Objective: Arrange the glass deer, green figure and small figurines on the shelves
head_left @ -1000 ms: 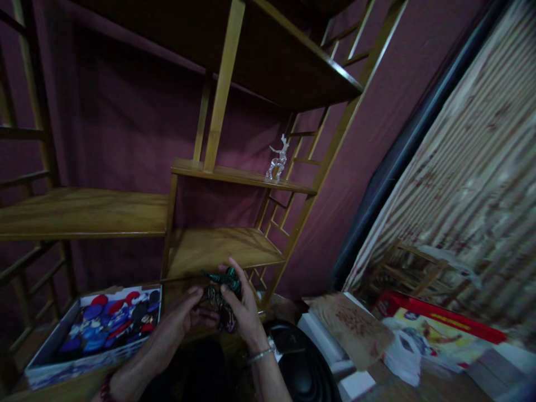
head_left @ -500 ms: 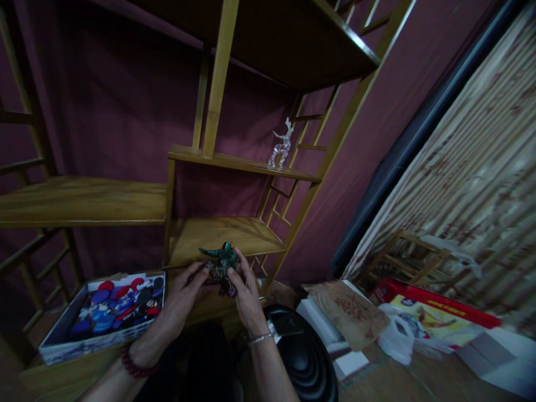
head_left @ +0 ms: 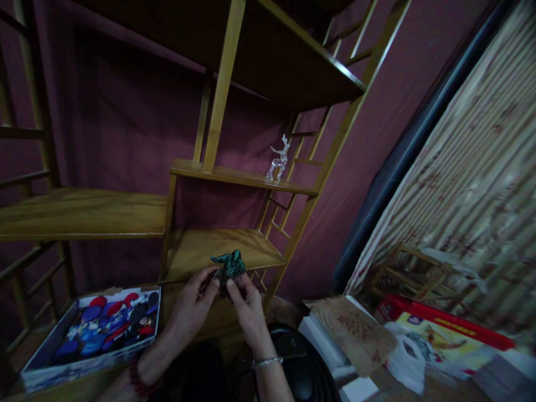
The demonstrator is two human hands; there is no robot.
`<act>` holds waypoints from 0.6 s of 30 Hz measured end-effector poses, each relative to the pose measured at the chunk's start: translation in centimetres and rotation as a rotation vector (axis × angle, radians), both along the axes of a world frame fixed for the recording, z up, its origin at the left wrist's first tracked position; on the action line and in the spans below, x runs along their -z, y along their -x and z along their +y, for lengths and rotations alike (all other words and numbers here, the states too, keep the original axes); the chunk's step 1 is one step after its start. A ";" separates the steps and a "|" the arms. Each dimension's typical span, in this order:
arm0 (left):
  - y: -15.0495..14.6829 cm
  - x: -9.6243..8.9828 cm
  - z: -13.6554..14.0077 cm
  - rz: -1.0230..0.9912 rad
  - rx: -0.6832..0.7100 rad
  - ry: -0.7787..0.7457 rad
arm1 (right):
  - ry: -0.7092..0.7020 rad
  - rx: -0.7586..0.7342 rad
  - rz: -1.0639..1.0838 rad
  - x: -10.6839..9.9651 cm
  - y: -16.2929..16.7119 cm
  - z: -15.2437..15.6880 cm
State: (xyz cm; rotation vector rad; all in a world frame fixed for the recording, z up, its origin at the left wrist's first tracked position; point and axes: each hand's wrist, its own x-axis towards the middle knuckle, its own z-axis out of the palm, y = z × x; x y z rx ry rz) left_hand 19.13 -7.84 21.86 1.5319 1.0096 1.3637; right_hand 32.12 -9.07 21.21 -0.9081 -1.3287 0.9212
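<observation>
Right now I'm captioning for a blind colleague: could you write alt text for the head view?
A person's left hand and right hand hold a small green figure in front of wooden shelving. A clear deer figurine stands on one shelf, and an open box of red, blue and black items sits at lower left.

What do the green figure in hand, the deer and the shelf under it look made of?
Green figure: perhaps plastic or metal, with a glossy, streaked surface; dim light leaves it open.
Deer: see-through with bright glints, so polished glass or clear acrylic.
Shelf: likely wood, yellow-brown with a faint sheen that suggests varnish.
</observation>
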 end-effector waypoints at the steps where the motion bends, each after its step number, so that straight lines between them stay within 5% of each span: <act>1: -0.1 -0.3 -0.1 0.015 0.001 -0.020 | -0.005 0.011 0.004 -0.1 -0.1 0.0; 11: -0.9 -4.9 -1.4 -0.008 0.109 -0.215 | -0.061 0.115 0.024 -3.2 -1.5 -0.3; 18: -1.7 -7.3 -2.4 -0.145 0.226 -0.084 | -0.126 0.188 0.014 -6.1 -2.5 -1.1</act>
